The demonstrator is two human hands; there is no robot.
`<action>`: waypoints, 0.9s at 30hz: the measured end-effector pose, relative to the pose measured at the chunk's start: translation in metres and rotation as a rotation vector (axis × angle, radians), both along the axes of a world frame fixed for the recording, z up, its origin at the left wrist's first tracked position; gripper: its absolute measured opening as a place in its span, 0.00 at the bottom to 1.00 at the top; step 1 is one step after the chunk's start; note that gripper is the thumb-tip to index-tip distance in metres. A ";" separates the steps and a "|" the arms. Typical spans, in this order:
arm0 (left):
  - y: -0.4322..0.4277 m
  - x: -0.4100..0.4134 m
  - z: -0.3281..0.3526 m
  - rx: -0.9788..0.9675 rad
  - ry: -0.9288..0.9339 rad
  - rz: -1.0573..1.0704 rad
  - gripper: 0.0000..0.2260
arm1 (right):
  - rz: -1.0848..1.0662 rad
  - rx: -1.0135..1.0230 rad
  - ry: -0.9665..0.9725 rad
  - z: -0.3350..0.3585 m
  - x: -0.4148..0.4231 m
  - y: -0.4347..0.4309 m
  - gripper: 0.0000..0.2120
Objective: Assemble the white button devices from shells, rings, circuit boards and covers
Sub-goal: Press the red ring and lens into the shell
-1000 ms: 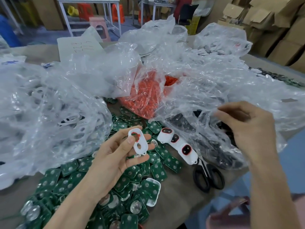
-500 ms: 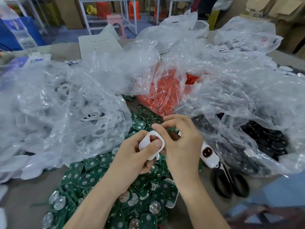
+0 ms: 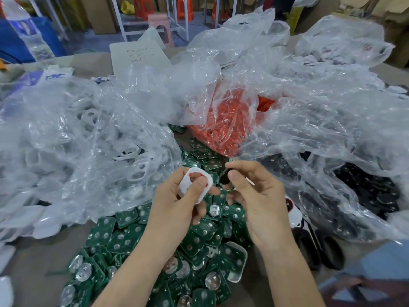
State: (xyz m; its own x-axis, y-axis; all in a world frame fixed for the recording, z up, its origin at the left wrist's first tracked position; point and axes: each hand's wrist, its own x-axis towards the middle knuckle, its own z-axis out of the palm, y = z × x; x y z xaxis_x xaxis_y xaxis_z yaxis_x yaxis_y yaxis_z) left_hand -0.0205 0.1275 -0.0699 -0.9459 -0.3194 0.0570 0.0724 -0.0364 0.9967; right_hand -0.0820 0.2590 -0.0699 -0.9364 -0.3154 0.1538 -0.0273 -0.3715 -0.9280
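My left hand (image 3: 177, 202) grips a white shell (image 3: 188, 185) with a red ring in it, thumb pressed across its face. Just to its right, my right hand (image 3: 254, 196) pinches a small black cover (image 3: 224, 177) between thumb and fingertips, close to the shell but apart from it. Below both hands lies a pile of green circuit boards (image 3: 194, 244). A finished white device (image 3: 292, 209) with a dark red button peeks out behind my right hand.
Clear bags surround the work spot: white shells at left (image 3: 93, 138), orange rings in the middle (image 3: 225, 120), black covers at right (image 3: 363, 187). Black-handled scissors (image 3: 318, 249) lie at lower right. A white shell holding a board (image 3: 236, 262) rests on the pile.
My right hand left the black-cover bag and came to the shell with a black piece; it now holds that piece just right of the shell. The left hand kept its grip on the shell.
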 end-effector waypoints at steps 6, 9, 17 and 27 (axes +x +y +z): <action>-0.003 -0.001 0.001 0.220 -0.026 0.002 0.08 | -0.076 0.018 0.105 -0.006 0.000 0.005 0.06; -0.001 -0.002 0.004 0.317 -0.031 -0.033 0.17 | -0.141 0.143 0.269 -0.008 0.001 0.004 0.10; 0.007 0.001 0.001 0.026 -0.003 -0.077 0.24 | -0.145 0.144 0.273 -0.005 0.006 0.002 0.13; 0.006 0.000 -0.004 -0.122 -0.029 -0.038 0.20 | -0.109 0.115 0.150 -0.008 0.003 0.004 0.13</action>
State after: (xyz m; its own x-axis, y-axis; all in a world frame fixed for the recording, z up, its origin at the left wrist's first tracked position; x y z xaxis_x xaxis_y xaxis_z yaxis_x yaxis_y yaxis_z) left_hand -0.0206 0.1332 -0.0736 -0.9589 -0.2759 0.0658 0.0443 0.0834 0.9955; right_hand -0.0785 0.2630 -0.0775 -0.9353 -0.2367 0.2631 -0.2029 -0.2506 -0.9466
